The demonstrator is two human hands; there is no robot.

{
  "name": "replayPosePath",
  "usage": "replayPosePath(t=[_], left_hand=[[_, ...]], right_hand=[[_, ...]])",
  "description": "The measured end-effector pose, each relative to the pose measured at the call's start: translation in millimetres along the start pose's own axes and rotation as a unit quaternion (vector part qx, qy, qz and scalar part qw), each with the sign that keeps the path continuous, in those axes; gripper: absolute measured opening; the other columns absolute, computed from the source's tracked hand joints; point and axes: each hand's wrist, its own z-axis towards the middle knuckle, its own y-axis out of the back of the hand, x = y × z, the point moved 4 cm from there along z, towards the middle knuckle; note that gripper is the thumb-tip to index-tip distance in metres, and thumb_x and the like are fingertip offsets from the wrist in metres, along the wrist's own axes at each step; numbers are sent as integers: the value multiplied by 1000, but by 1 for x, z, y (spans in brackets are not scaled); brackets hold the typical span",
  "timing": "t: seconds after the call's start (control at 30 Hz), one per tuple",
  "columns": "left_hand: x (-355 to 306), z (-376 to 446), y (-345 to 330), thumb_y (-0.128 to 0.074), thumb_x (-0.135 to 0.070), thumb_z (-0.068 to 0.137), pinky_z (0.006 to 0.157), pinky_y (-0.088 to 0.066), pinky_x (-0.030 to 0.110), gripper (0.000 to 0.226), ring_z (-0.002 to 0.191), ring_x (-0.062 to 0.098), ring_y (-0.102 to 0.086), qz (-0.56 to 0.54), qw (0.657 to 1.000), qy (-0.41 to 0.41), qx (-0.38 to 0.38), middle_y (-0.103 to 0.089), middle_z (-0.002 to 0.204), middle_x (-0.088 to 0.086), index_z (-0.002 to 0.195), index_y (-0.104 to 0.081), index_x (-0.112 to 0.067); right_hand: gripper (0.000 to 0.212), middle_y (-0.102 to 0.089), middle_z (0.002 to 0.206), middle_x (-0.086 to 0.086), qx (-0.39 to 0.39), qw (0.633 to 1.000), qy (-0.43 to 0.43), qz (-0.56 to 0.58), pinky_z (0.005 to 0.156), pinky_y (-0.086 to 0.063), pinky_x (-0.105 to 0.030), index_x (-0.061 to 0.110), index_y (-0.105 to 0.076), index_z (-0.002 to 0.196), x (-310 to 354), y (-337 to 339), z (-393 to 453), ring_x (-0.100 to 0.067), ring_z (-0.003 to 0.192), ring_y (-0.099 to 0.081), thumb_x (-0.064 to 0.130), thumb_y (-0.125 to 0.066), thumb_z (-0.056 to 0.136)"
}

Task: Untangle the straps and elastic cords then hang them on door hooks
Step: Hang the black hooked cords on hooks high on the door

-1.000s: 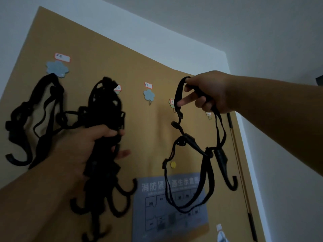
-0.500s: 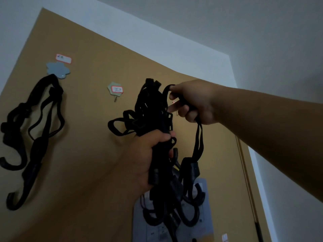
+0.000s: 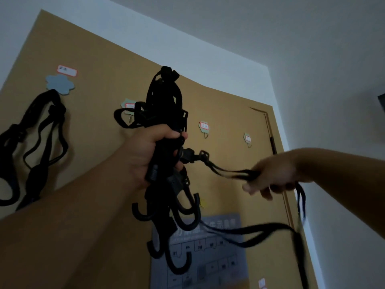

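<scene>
A tangled bundle of black cords [image 3: 164, 126] with curved end hooks is held up in front of the tan door [image 3: 100, 59], the left hand [image 3: 150, 151] clenched around its middle. The right hand [image 3: 270, 176], blurred, grips one loose strap [image 3: 225, 170] that runs taut from the bundle out to the right and trails below the hand. Another set of cords [image 3: 39, 130] hangs from the flower-shaped door hook [image 3: 60, 84] at the upper left, with three small door hooks bare or partly hidden further right.

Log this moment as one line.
left hand: grips cord bundle | right hand: pulls one strap out | door hooks: free
</scene>
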Motion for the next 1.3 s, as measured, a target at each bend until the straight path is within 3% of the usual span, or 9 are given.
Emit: replayPosePath(t=[0.1,0.23,0.37,0.57,0.7,0.87,1.07,1.2,1.3], left_hand=[[-7,2,-9,-61,-18,66,51,-44,27,22,49,15,-48,10,1000,-6,8,-54,65,5,81,-69,-5],[-6,2,-28,-58,-16,73,51,-45,26,18,53,14,-47,-3,1000,-10,29,-53,61,3,85,-67,-5],[-3,1,-36,-53,-14,84,51,-46,27,18,51,13,-48,-13,1000,-20,15,-51,61,3,92,-65,-4],[-21,-12,-3,-52,-14,84,51,-46,26,17,55,13,-49,8,998,-44,-45,-55,68,3,88,-67,-6],[-51,-29,39,-50,-17,83,52,-43,26,19,57,13,-47,20,995,-59,-80,-53,72,2,90,-65,-8],[-87,-61,77,-51,-17,84,56,-41,26,18,54,13,-49,60,982,-88,-159,-55,72,2,93,-63,-8],[-116,-88,103,-49,-15,84,53,-41,25,16,56,11,-46,125,968,-118,-183,-59,79,-1,93,-61,-10],[-134,-106,120,-49,-14,83,53,-42,27,16,53,11,-49,156,955,-135,-215,-59,79,0,91,-61,-8],[-146,-121,136,-53,-17,78,56,-42,29,19,52,13,-51,182,938,-140,-260,-58,76,0,92,-63,-10]], right_hand=[[58,-67,112,-5,117,992,-7,37,75,-54,-32,22,-57,125,1,-30,2,-16,86,-63,57,-68,80],[60,-64,124,-7,38,969,140,201,102,-47,-47,19,-55,131,25,-62,6,-24,111,-62,43,-70,78],[24,-67,100,-15,139,823,311,454,88,-51,-41,2,-68,106,62,-105,12,-27,90,-65,-5,-54,88],[19,-45,68,-9,240,688,335,597,82,-52,-43,11,-45,74,82,-123,25,-26,65,-54,-2,-50,62],[23,-50,65,-9,208,696,307,615,65,-55,-38,11,-50,76,77,-111,41,-23,54,-56,-9,-46,65],[48,-52,71,-6,226,699,321,598,30,-31,-13,5,-57,109,80,-70,69,-3,37,-37,8,-85,70],[27,-38,60,2,-15,835,359,416,42,-18,-19,9,-67,98,132,-4,88,-7,48,-27,32,-53,97],[35,-42,66,0,-125,836,412,340,52,-27,-24,14,-55,78,173,34,87,-11,57,-32,39,-47,101],[32,-54,69,10,-333,806,440,214,69,-37,-26,14,-73,88,205,55,82,-10,68,-47,36,-53,99]])
